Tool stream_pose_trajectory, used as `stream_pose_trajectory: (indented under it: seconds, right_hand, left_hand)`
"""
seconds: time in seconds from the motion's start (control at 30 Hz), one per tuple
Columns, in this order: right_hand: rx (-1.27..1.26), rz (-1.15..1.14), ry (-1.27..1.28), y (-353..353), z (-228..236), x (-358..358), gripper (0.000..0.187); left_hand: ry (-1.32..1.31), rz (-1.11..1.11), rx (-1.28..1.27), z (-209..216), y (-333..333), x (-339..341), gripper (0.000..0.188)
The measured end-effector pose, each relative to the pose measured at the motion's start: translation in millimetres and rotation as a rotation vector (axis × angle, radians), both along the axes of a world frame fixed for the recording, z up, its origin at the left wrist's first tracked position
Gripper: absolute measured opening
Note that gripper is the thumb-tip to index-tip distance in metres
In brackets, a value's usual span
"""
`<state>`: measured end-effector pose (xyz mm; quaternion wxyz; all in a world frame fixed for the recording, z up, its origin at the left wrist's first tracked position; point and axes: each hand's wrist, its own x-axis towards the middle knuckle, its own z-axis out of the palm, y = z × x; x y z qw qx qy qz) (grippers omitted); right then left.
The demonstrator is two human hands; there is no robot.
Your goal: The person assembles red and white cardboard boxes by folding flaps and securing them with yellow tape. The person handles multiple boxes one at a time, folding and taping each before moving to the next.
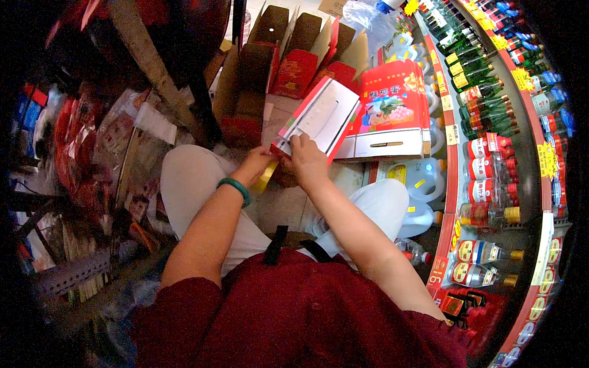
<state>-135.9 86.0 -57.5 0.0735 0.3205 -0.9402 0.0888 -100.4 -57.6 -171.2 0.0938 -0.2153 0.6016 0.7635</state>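
Note:
A red and white cardboard carton (pixel 324 109) stands tilted between my knees, its white side with a slit-shaped handle facing up. My right hand (pixel 308 161) grips the carton's near end, fingers bent over the white panel. At the carton's near left corner, my left hand (pixel 256 165) has its fingers pinched together, a green bangle on its wrist. Below those fingers shows a shiny yellow piece (pixel 265 178) that looks like packing tape; its full shape is hidden. Right of the carton lies a stack of flattened red printed cartons (pixel 392 101) with a white handle panel.
Several open-topped red cartons (pixel 296 70) stand at the back. Along the right run store shelves (pixel 451 153) with rows of bottles, and large plastic jugs (pixel 423 178) sit beside my right knee. Plastic-wrapped goods (pixel 80 135) and a metal rack fill the left side.

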Motion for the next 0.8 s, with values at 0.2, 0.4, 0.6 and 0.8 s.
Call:
stream_pose_trajectory:
  seconds: [0.2,0.4,0.6,0.8]
  right_hand:
    - [-0.003,0.031,0.012,3,0,-2,0.028]
    - [-0.378,0.012,-0.253,17,10,-6,0.027]
    - [-0.578,-0.038,-0.835,32,25,9,0.034]
    - [-0.482,0.047,-0.645,31,13,25,0.027]
  left_hand:
    - [-0.055,-0.223,-0.243,13,-18,16,0.01]
    - [0.028,-0.319,-0.206,41,-19,29,0.01]
    - [0.086,-0.299,-0.116,93,-7,33,0.01]
    - [0.322,-0.323,-0.346,81,3,45,0.01]
